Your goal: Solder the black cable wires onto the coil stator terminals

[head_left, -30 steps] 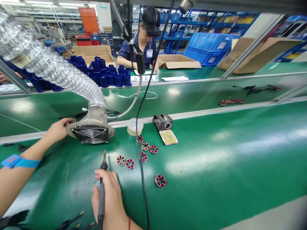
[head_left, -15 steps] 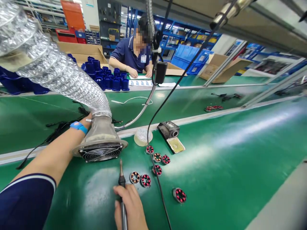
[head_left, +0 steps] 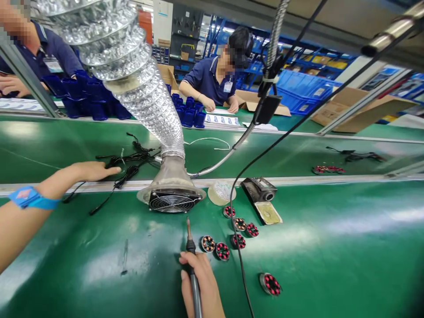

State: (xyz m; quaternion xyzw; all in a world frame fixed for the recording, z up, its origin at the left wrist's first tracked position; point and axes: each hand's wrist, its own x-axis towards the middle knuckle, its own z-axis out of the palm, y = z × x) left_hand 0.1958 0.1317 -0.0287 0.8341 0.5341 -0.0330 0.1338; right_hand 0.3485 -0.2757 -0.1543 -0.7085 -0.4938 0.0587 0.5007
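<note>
My right hand (head_left: 202,282) is closed around a soldering iron (head_left: 191,254), whose tip points away from me, just below the fume hood's grille. Beside the iron lie several small ring-shaped motor coils (head_left: 222,251) with red or copper windings. My left hand (head_left: 94,171), with a blue wrist strap (head_left: 33,198), reaches over a tangle of black cables (head_left: 127,176) at the ledge. Its thumb is stretched out and the other fingers are partly hidden; no cable is visibly lifted.
A fume hood (head_left: 171,176) on a foil duct (head_left: 155,101) hangs between my hands. To its right are a soldering iron stand (head_left: 260,190) with a sponge (head_left: 268,213) and a round clear dish (head_left: 221,193). A dark cord (head_left: 239,247) crosses the bench. Two co-workers (head_left: 212,84) sit opposite.
My left hand has come out from behind the fume hood, moving left over the black cables. The view has turned left. My right hand keeps the soldering iron in about the same place.
</note>
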